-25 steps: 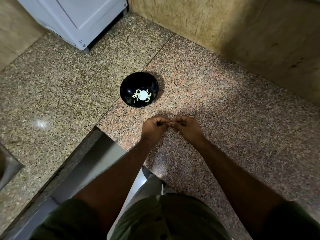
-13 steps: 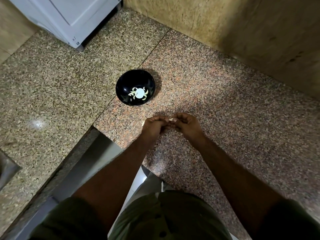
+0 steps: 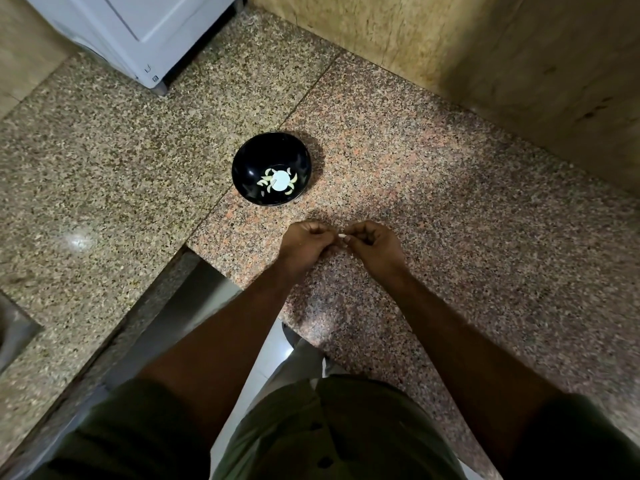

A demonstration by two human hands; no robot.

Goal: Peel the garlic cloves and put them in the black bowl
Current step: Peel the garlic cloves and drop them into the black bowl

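Note:
The black bowl (image 3: 271,168) sits on the granite counter and holds several pale peeled garlic cloves (image 3: 277,181) around a bright reflection. Just in front of it, my left hand (image 3: 304,242) and my right hand (image 3: 372,244) meet above the counter. Between their fingertips they pinch a small pale garlic clove (image 3: 342,235), of which only a sliver shows. The fingers of both hands are curled inward, so the rest of the clove is hidden.
A white appliance (image 3: 138,32) stands at the back left corner. A tan wall (image 3: 485,53) runs behind the counter (image 3: 450,202). The counter edge drops off at the lower left, with a metal sink corner (image 3: 15,330) at the far left.
Both hands stay together in front of the bowl. The pale clove now shows a little more between the fingertips, and the hands have drawn slightly apart.

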